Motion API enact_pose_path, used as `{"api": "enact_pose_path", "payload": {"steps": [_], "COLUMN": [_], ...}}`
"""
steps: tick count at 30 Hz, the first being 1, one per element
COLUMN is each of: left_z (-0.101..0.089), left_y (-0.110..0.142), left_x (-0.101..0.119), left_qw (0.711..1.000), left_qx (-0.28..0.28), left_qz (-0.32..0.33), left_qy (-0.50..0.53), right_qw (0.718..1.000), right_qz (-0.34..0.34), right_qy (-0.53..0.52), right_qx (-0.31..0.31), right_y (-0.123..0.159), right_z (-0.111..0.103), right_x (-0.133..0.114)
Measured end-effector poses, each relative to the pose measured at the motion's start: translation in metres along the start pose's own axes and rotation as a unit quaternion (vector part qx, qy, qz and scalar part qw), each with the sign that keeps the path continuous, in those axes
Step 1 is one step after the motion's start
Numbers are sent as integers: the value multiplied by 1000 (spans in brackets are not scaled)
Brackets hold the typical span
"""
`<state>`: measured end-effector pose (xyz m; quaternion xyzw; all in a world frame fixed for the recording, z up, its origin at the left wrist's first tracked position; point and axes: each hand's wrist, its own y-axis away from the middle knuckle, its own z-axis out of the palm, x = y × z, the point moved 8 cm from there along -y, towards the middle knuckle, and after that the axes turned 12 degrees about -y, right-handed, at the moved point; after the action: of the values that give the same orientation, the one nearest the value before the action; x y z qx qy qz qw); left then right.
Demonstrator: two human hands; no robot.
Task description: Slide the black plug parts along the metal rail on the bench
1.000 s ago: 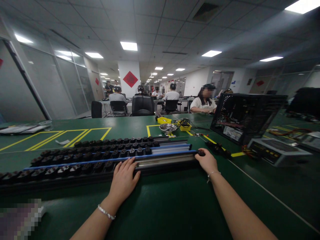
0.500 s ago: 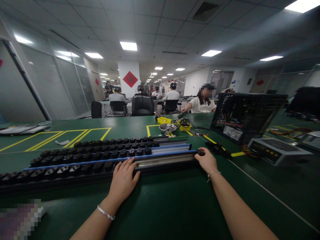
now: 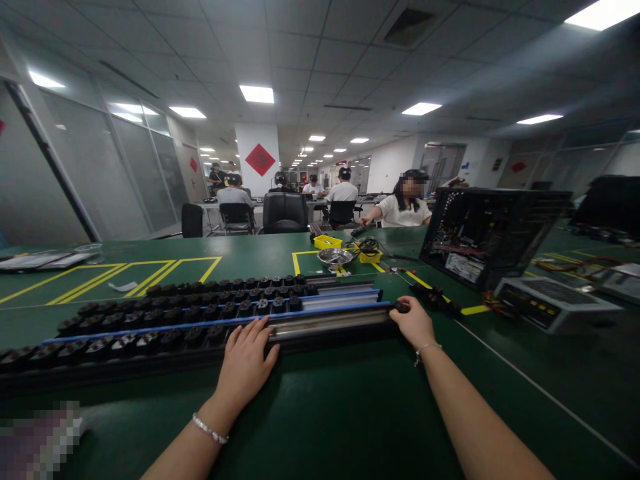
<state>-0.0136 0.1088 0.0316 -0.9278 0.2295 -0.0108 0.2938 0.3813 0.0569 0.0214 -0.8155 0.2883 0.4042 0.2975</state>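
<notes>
head view: long black-and-silver metal rail (image 3: 330, 325) bearing round black plug-like pieces (image 3: 149, 340), on green desk (image 3: 340, 427); left hand (image 3: 247, 363), loosely spread, resting on rail; right hand (image 3: 415, 325), curled around dark rounded piece (image 3: 401, 307) at rail's right end.

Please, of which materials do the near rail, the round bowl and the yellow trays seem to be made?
Near rail: its bare stretch looks like smooth metal, from the streaky shine.
Round bowl: polished metal, perhaps stainless steel, given the bright reflections.
Yellow trays: probably smooth plastic, from their even colour.
</notes>
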Motion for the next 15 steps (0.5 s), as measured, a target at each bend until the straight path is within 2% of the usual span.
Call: {"api": "enact_pose_path", "payload": {"steps": [15], "left_z": [1], "left_y": [0], "left_x": [0], "left_qw": [1000], "left_qx": [-7], "left_qz": [0], "left_qy": [0], "right_qw": [1000], "right_qz": [9], "right_qy": [-8], "right_qx": [19], "right_y": [1], "right_z": [-3], "right_x": [1]}}
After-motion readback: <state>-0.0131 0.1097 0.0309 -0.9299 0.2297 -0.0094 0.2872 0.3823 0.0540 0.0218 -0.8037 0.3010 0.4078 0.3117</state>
